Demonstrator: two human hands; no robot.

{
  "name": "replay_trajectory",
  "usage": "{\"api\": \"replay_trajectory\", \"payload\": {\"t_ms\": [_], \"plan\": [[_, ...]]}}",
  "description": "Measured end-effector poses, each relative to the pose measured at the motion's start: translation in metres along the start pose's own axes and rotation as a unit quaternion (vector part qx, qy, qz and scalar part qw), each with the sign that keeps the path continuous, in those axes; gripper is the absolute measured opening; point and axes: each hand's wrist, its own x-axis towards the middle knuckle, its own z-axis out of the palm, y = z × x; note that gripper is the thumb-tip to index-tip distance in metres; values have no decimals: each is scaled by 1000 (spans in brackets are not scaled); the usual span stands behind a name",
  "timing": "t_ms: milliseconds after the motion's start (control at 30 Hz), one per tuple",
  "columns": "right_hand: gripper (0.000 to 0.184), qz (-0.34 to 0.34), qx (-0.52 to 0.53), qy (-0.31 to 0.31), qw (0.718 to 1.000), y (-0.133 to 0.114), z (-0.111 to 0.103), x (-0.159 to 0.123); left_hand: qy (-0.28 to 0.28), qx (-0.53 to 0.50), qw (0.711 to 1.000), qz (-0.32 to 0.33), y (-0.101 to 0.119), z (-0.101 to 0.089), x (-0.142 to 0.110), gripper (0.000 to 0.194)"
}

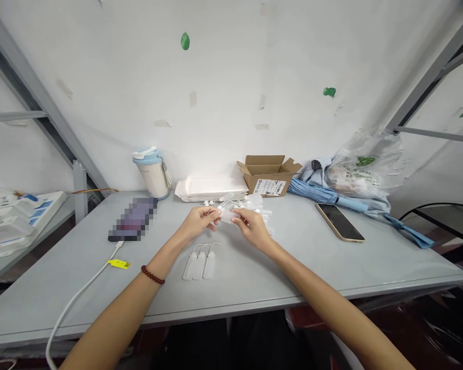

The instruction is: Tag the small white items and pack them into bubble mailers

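Observation:
My left hand (198, 222) and my right hand (252, 226) meet above the middle of the grey table (278, 267), both pinched on a small clear plastic bottle (227, 216) held between them. Three similar small white squeeze bottles (199, 264) with capped tips lie side by side on the table just below my left hand. A loose pile of more clear bottles and caps (250, 203) sits right behind my hands. A red bead bracelet (152, 275) is on my left wrist.
A charging phone (132, 219) with white cable (77, 300) lies left. A light-blue cup (153, 173), stacked white trays (212, 188) and an open cardboard box (269, 174) line the wall. Another phone (339, 221), a blue umbrella (351, 203) and a plastic bag (366, 164) lie right.

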Motion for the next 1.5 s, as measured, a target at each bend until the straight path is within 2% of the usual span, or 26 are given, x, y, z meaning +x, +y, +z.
{"api": "replay_trajectory", "payload": {"t_ms": [133,267,467,700,900,967,1100,1200,1267,1333,1433,1500], "plan": [[25,-37,-21,2,999,2,1,-2,-5,4,998,-55,-4,0,2,44],[25,-46,-17,0,999,1,2,-2,-10,14,999,-50,-4,0,2,43],[24,38,23,-34,998,-6,-3,-1,-26,85,996,32,0,-2,-2,31],[24,139,103,-58,983,-13,-6,2,-6,90,995,47,-1,0,-3,31],[28,186,161,-54,968,-10,-5,5,-1,92,994,54,-3,-1,2,31],[31,178,138,-29,974,-8,-6,6,30,103,993,42,-7,-10,7,31],[36,132,31,55,989,-1,-10,7,148,125,981,-10,-23,-34,18,28],[39,104,-63,91,988,11,-11,7,209,253,945,9,-38,-43,25,18],[41,102,-130,98,981,22,-12,8,213,337,916,46,-46,-44,28,22],[41,87,-191,103,972,32,-11,10,191,384,898,103,-52,-42,32,32],[38,44,-251,108,961,45,-10,13,137,408,884,179,-60,-41,37,42],[36,24,-268,101,958,51,-9,15,101,413,884,192,-64,-42,40,44]]}}
